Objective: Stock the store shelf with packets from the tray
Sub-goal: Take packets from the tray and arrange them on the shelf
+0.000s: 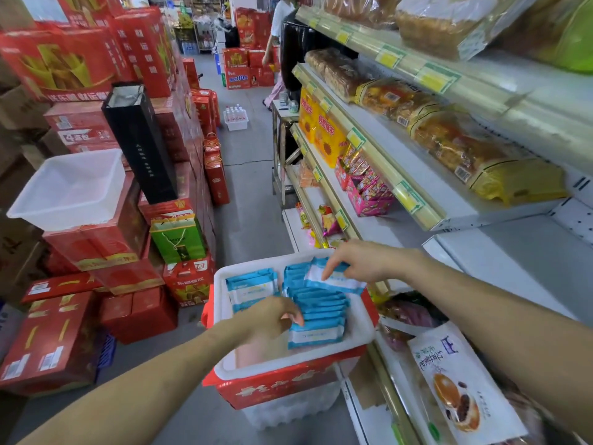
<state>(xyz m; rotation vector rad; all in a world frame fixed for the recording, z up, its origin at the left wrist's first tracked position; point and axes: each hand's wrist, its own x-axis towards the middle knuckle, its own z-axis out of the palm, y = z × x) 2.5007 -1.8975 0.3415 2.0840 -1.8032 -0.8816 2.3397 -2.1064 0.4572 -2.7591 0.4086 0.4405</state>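
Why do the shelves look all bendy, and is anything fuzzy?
Head view: the wide-angle lens bows the shelf edges toward the corners; the bread bags top right and the pastry packet bottom right smear soft; the blue packets in the tray look fairly sharp; lighting is even, no hard shadows.

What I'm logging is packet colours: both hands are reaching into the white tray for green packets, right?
No: the packets are blue and white, not green. The head view shows the left hand and right hand both reaching into the white tray for them.
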